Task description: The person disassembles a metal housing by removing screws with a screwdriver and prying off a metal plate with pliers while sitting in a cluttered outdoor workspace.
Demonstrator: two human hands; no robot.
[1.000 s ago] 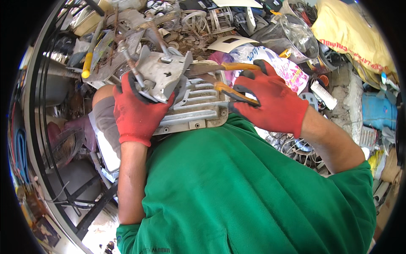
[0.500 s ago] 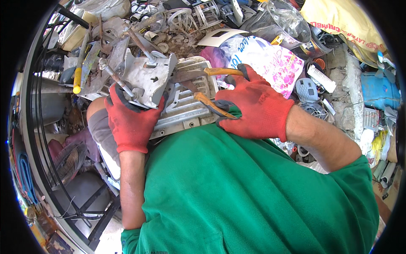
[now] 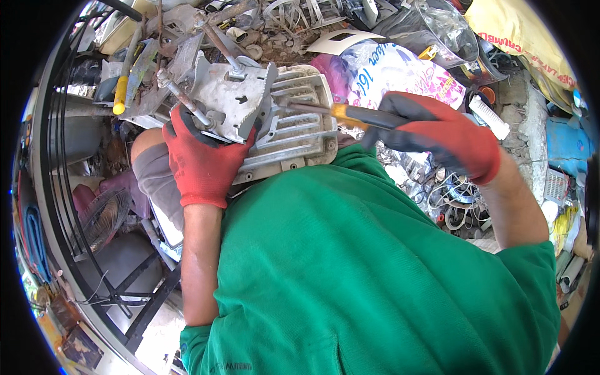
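My left hand (image 3: pixel 205 164), in a red and black glove, grips the lower edge of a bent, light grey metal bracket (image 3: pixel 219 94). Two rusty threaded rods stick up from the bracket, and one of its edges is jagged. Under it, across my lap, lies a finned grey metal housing (image 3: pixel 299 134). My right hand (image 3: pixel 447 134), gloved alike, is closed around the handles of a pair of snips (image 3: pixel 342 112) with yellow-orange grips. Seen nearly edge-on, the snips point left, their tip close to the bracket's jagged side; I cannot tell whether they touch.
A yellow-handled tool (image 3: pixel 120 94) lies among scrap metal at the upper left. A white printed plastic bag (image 3: pixel 400 75) and a clear bin (image 3: pixel 437 31) are beyond the housing. A black metal frame (image 3: pixel 47 156) runs along the left. Tangled wires (image 3: pixel 459 194) lie to the right.
My right hand has rolled over and drawn to the right. The snips' handles, spread apart before, now appear edge-on. My left hand keeps its grip on the bracket.
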